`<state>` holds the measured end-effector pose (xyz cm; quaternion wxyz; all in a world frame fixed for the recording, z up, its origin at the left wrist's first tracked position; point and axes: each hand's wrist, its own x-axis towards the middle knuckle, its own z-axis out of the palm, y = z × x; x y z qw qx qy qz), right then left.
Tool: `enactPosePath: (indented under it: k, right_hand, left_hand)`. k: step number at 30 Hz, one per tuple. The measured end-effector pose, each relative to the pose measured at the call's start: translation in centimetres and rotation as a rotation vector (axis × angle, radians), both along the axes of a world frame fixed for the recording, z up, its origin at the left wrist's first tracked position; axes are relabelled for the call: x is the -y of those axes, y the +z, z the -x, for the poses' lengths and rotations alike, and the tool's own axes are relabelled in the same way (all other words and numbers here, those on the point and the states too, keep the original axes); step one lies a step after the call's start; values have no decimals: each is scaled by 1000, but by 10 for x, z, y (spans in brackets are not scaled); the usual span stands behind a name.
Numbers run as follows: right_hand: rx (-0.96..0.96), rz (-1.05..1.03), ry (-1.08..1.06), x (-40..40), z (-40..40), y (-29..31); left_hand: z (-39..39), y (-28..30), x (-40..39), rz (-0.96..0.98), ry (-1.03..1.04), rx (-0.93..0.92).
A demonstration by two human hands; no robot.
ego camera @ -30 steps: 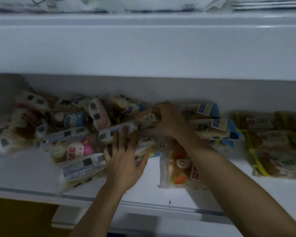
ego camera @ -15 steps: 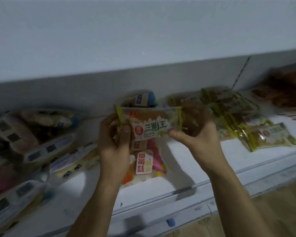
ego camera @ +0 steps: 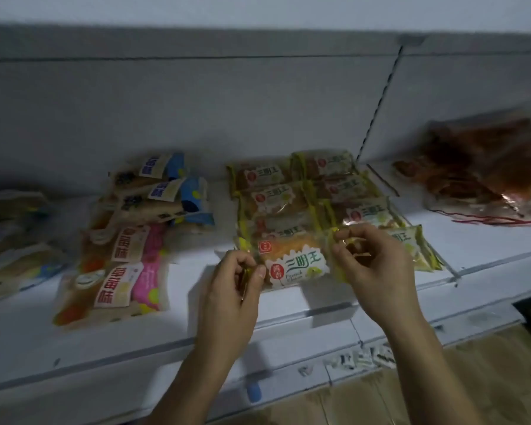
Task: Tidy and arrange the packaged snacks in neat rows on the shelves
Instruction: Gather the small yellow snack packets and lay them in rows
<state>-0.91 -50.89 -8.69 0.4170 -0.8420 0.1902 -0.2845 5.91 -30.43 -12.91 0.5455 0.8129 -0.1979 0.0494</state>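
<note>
Currently both hands pinch one yellow-edged snack packet (ego camera: 292, 263) by its ends — left hand (ego camera: 232, 288) on the left seam, right hand (ego camera: 373, 266) on the right — wrists raised, holding it near the shelf (ego camera: 288, 305) front edge, just before the matching stack (ego camera: 313, 191).

Dim, bluish light; soft blur, edges bowed, glare on wrappers

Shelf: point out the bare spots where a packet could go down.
Bare shelf lies between the yellow packets and the red bags. A narrower gap runs between the pink packets and the yellow ones. The front strip is free too. The far left is crowded with a blurred pile.
</note>
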Motion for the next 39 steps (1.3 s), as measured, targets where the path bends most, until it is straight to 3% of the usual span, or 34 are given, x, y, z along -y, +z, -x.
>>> enactPosePath:
  k: [2,4,7,18,26,29,33,39]
  right_hand:
    - [-25,210,-9,13,3,-11]
    - [-14,291,36,21,4,-19]
    - [-27,362,122,21,2,-24]
    - [-28,388,227,20,12,-38]
    - [167,308,26,40,32,-38]
    - [87,303,-153,57,37,-44]
    - [-28,353,-101,62,37,-59]
    - [23,278,-115,55,35,-50]
  left_hand:
    - [5,-12,14,-110,17,35]
    - [8,-21,21,-205,48,134]
    - [10,-24,22,-166,121,208]
    - [7,-30,26,-285,232,251]
    - [7,-30,26,-278,233,253]
    - [6,-34,26,-276,239,238]
    - [4,-36,28,-298,246,237]
    - [3,-34,26,-352,255,242]
